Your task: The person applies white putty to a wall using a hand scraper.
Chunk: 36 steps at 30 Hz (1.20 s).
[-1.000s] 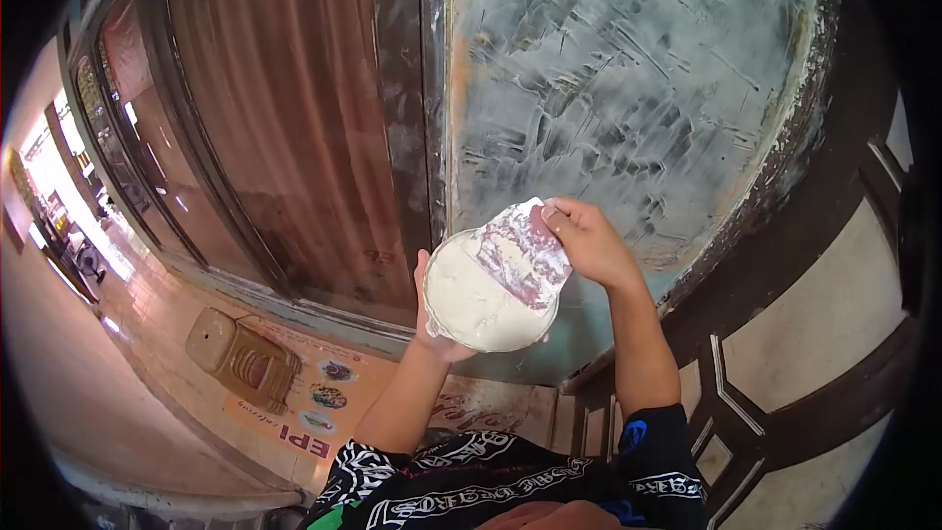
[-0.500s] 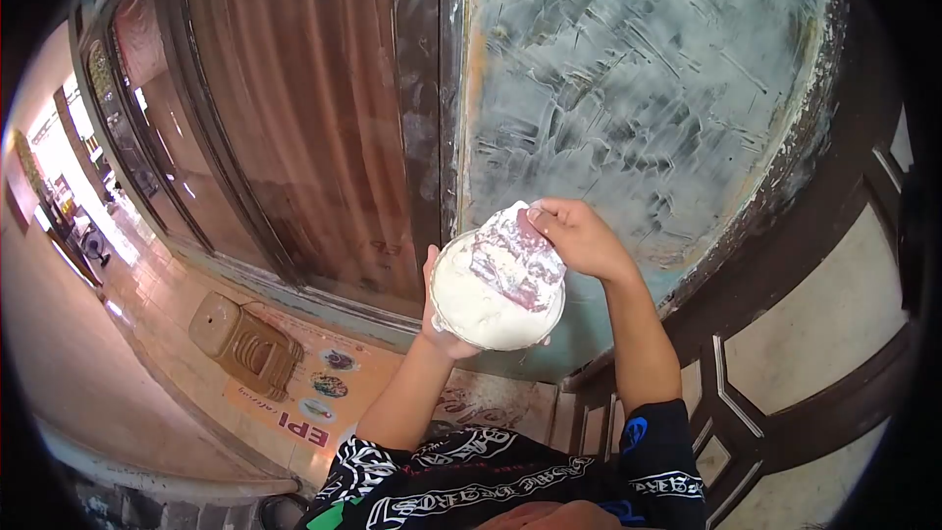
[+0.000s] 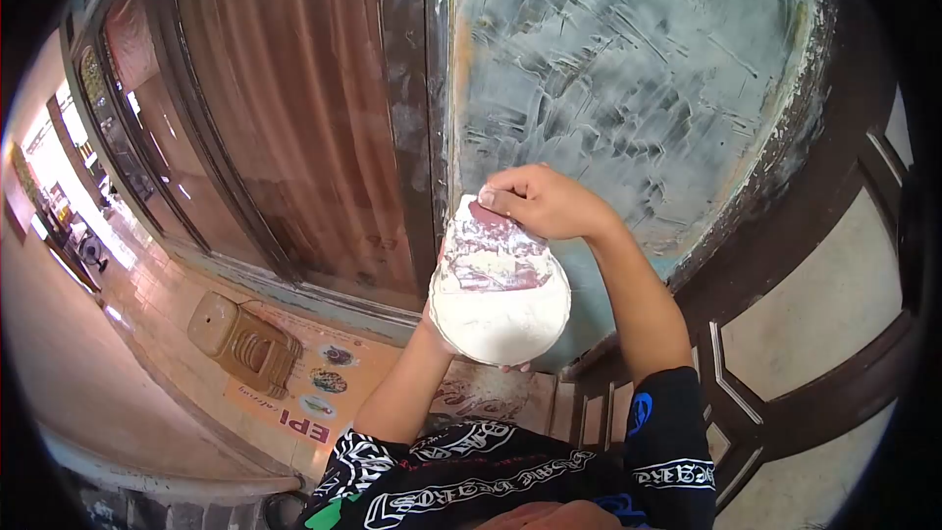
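Observation:
A round tub [image 3: 568, 306] full of white putty [image 3: 502, 326] rests in my left hand [image 3: 434, 328], which is wrapped around it from below and the left. Most of that hand is hidden behind the tub, with a few fingertips showing under its lower edge. My right hand [image 3: 547, 202] pinches the top end of a flat, reddish-brown putty spreader [image 3: 491, 225]. White putty is smeared over the spreader's face, and its wide lower edge lies against the putty in the tub.
Ahead stands a grey-green wall panel [image 3: 608, 108] with streaky smears. To its left is a dark-framed window [image 3: 294, 118] with a brown curtain. A brown plastic stool [image 3: 245, 339] stands on an orange printed banner [image 3: 309, 383]. Dark panelled woodwork [image 3: 785, 334] curves along the right.
My right hand has moved up and left with the spreader, which is now turned more upright. The tub has shifted slightly down, and its putty surface looks smoother below the spreader.

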Tool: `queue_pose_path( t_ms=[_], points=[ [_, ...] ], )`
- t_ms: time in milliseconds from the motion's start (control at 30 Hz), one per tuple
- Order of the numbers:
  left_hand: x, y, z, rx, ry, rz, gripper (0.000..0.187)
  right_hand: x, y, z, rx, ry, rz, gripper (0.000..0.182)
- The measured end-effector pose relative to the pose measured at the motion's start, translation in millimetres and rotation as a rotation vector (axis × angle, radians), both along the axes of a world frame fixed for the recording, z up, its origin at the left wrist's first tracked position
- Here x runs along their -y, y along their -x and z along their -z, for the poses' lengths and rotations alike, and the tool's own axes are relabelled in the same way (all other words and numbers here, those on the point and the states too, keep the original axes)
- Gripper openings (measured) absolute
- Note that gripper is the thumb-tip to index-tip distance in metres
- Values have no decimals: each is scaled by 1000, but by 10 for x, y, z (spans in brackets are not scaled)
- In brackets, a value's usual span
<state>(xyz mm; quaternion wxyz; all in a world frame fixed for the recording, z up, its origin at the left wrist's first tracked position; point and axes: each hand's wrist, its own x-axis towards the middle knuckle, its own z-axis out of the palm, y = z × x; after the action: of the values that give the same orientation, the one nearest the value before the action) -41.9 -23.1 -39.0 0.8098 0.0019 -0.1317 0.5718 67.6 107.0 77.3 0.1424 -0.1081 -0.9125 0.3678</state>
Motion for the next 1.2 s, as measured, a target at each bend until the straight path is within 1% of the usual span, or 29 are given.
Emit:
queue_pose_path(
  t_ms=[33,100,167,200,233,300,367,400,433,467,500,533,567,633,700,767,800,833,900,933,1033,1067,1100,1167,1200],
  points=[
    [1,5,14,-1,-31,9,95,9,-17,-10,-1,0,0,28],
    [-6,33,68,-1,-92,24,93,63,-56,-66,-49,225,-159,29],
    [-15,72,188,-1,-152,37,91,59,-42,1,-27,257,-200,27],
    [-35,70,183,1,-149,36,91,70,-35,30,-31,-20,-159,26],
    [-51,69,187,-25,-203,33,90,97,-23,42,-33,-296,-115,26],
    [-86,75,205,-79,-311,28,88,124,-17,14,21,-333,-77,24],
    [-126,92,236,-132,-421,24,87,68,-4,-17,0,-90,-49,24],
    [-147,104,256,-160,-477,21,86,43,-18,-9,-21,108,-117,25],
    [-171,119,279,-187,-532,19,85,49,-19,21,-21,110,-117,25],
    [-227,156,349,-187,-532,18,85,70,-27,59,-66,122,-181,25],
    [-288,195,399,-414,-502,-135,86,80,-29,76,-111,134,-246,25],
    [-340,224,446,-640,-465,-289,87,116,-36,16,-12,-3,-232,25],
    [-426,180,496,-399,-446,-151,90,109,-20,33,-12,-4,-230,25],
    [-382,164,420,-354,-429,-122,90,120,10,62,-53,-405,-127,27],
    [-288,158,313,-266,-394,-73,90,78,-10,-47,-74,-408,-84,28],
    [-219,148,209,-180,-361,-28,90,-18,-42,-128,-13,-101,-92,28],
    [-207,134,186,-100,-183,-61,91,-21,-49,-99,-67,40,-185,28],
    [-207,123,163,-100,-185,-60,91,-4,-55,-90,-67,38,-184,28],
    [-218,93,117,-86,-166,-47,91,61,-53,-93,6,-196,-151,27],
    [-225,77,94,-80,-156,-40,92,105,-64,-133,43,-363,-102,27],
    [-253,22,34,-60,-124,-17,93,49,-100,-230,-29,-383,-57,26],
    [-266,9,13,-54,-115,-11,94,-42,-109,-233,-34,-217,-100,28],
    [-279,-3,-6,-49,-106,-5,94,-46,-127,-225,-35,-220,-97,28],
    [-318,-43,-33,-35,-90,9,95,-36,-173,-205,-50,-136,-196,28],
    [-368,-40,4,-33,-95,18,95,-60,-179,-169,-37,-309,-153,28]
  ],
)
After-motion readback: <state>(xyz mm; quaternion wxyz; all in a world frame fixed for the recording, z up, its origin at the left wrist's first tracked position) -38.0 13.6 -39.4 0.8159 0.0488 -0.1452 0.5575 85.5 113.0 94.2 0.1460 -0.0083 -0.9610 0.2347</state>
